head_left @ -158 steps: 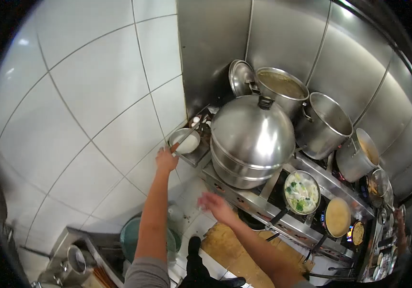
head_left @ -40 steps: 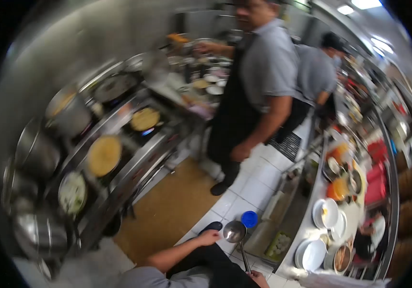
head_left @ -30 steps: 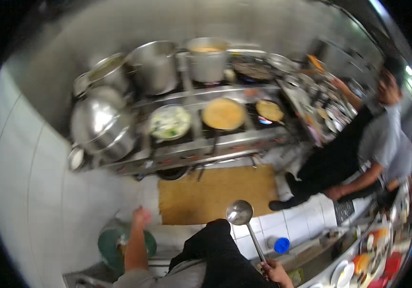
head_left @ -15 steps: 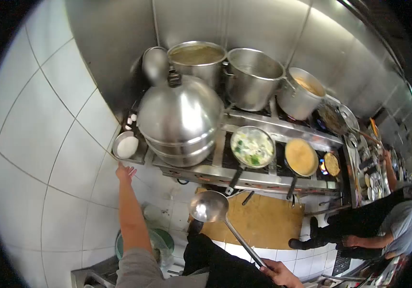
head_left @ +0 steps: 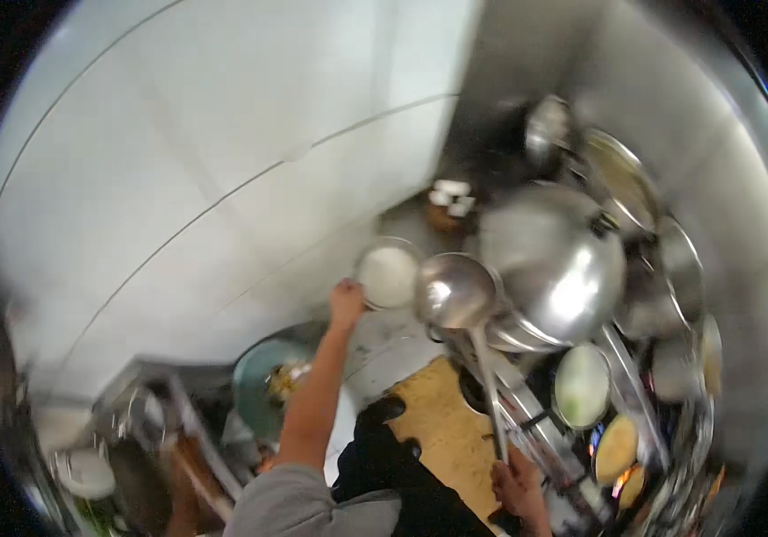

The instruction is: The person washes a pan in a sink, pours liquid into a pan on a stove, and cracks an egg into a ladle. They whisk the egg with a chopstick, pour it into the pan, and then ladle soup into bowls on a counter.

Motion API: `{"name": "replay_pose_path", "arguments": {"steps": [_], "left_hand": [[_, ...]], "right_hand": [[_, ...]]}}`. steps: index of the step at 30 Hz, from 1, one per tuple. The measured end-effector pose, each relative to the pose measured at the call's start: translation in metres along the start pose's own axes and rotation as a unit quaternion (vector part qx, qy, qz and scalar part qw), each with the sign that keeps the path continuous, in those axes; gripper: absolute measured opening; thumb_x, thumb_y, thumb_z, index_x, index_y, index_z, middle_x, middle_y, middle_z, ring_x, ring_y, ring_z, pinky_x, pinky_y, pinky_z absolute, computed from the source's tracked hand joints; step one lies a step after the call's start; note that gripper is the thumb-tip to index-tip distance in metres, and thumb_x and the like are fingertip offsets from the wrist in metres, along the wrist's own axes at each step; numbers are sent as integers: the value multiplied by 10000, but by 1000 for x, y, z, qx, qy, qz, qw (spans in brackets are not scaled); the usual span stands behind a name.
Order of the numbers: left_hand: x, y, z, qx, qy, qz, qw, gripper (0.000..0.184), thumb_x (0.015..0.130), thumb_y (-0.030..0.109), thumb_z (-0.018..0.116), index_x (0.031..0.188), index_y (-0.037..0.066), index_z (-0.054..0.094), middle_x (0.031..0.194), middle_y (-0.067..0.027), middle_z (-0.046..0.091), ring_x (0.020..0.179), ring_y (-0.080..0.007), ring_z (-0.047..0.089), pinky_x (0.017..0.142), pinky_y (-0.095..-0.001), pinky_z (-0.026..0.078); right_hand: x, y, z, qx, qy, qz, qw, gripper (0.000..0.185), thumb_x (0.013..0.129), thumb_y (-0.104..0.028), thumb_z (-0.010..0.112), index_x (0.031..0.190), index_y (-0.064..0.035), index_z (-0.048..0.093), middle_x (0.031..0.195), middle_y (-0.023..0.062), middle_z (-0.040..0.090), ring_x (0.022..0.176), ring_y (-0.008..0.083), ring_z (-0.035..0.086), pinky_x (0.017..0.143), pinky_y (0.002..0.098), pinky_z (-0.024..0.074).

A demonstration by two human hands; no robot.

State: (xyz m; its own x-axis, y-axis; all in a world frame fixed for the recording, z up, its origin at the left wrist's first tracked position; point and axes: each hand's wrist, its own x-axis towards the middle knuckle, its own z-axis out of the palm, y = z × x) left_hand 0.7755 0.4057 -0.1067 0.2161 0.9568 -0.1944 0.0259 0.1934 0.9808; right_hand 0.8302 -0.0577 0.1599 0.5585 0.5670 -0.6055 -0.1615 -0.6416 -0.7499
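My left hand grips the near-left rim of a small metal bowl, with fingers closed on it. White stuff fills the bowl; its kind does not show. In my right hand is the handle of a large metal ladle. The ladle's round cup hangs just right of the bowl, in front of the big domed steamer pot. Motion blur hides whether the bowl is lifted or still resting on the ledge.
Small white pieces lie behind the bowl. On the right stand tall pots, a pan with pale green food and a pan with yellow-brown food near flames. A green bin sits lower left, by a brown floor board.
The view has swung left. My left hand, open just below the bowl before, has closed on its rim. The ladle has risen from low in front of the stove to beside the bowl.
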Motion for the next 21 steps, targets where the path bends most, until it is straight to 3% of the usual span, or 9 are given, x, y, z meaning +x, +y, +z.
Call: {"name": "replay_pose_path", "arguments": {"steps": [1, 4, 7, 9, 10, 13, 14, 17, 21], "left_hand": [[-12, -3, -31, 174, -30, 33, 984, 225, 864, 144, 566, 881, -80, 586, 770, -227, 623, 701, -335, 652, 670, -407, 554], [-113, 62, -109, 165, 27, 58, 984, 219, 830, 155, 570, 791, -61, 560, 709, -248, 559, 643, -298, 617, 608, -420, 483], [-214, 111, -189, 191, 97, -30, 976, 230, 830, 162, 562, 812, -67, 565, 740, -264, 563, 652, -296, 610, 639, -432, 475], [-265, 89, -249, 305, 167, 39, 937, 218, 822, 144, 559, 857, -68, 596, 762, -233, 608, 680, -277, 621, 662, -403, 482], [-299, 106, -268, 165, 195, 10, 967, 222, 822, 137, 560, 897, -65, 616, 765, -210, 629, 714, -257, 635, 673, -396, 484], [-376, 108, -350, 161, 307, -42, 937, 157, 870, 110, 560, 841, -36, 610, 671, -40, 573, 638, -107, 536, 540, -337, 445], [-387, 64, -396, 179, 348, 68, 918, 162, 870, 109, 563, 790, -30, 585, 637, -25, 548, 600, -114, 506, 519, -351, 433], [-426, 87, -464, 276, 480, 72, 829, 271, 846, 168, 592, 788, -96, 581, 684, -283, 571, 623, -290, 618, 591, -442, 457], [-437, 81, -566, 275, 560, -8, 781, 294, 854, 191, 600, 863, -103, 614, 809, -303, 636, 725, -402, 656, 646, -446, 490]], "right_hand": [[4, -17, -2, -21, -21, -22, 999, 416, 979, -176, 540, 1372, -51, 480, 664, -14, 503, 509, 68, 468, 457, 238, 392], [18, -11, -7, 20, -73, -84, 994, 351, 969, -178, 553, 1282, -19, 535, 642, -35, 473, 487, 59, 427, 445, 213, 355], [39, -27, 10, -132, -154, -136, 970, 314, 963, -156, 554, 1245, -20, 552, 638, -35, 472, 492, 55, 427, 448, 214, 354], [54, -41, 31, -196, -279, -211, 916, 477, 951, -175, 581, 1383, -6, 473, 670, 44, 580, 547, 98, 518, 510, 283, 438], [55, -50, 50, -202, -295, -224, 907, 477, 951, -175, 581, 1383, -6, 473, 670, 44, 580, 547, 98, 518, 510, 283, 438], [50, -63, 112, -272, -349, -272, 854, 499, 946, -193, 592, 1392, -8, 466, 705, 53, 598, 584, 107, 538, 551, 294, 455], [50, -57, 131, -258, -373, -312, 835, 423, 955, -159, 575, 1342, -7, 499, 685, 19, 556, 553, 83, 495, 510, 267, 421], [22, -66, 187, -245, -407, -356, 805, 392, 966, -129, 564, 1337, -19, 506, 672, -14, 518, 535, 62, 464, 482, 244, 400], [-8, -82, 264, -286, -423, -380, 772, 477, 951, -189, 604, 1401, -86, 481, 705, 55, 562, 589, 126, 530, 557, 296, 450]]}}
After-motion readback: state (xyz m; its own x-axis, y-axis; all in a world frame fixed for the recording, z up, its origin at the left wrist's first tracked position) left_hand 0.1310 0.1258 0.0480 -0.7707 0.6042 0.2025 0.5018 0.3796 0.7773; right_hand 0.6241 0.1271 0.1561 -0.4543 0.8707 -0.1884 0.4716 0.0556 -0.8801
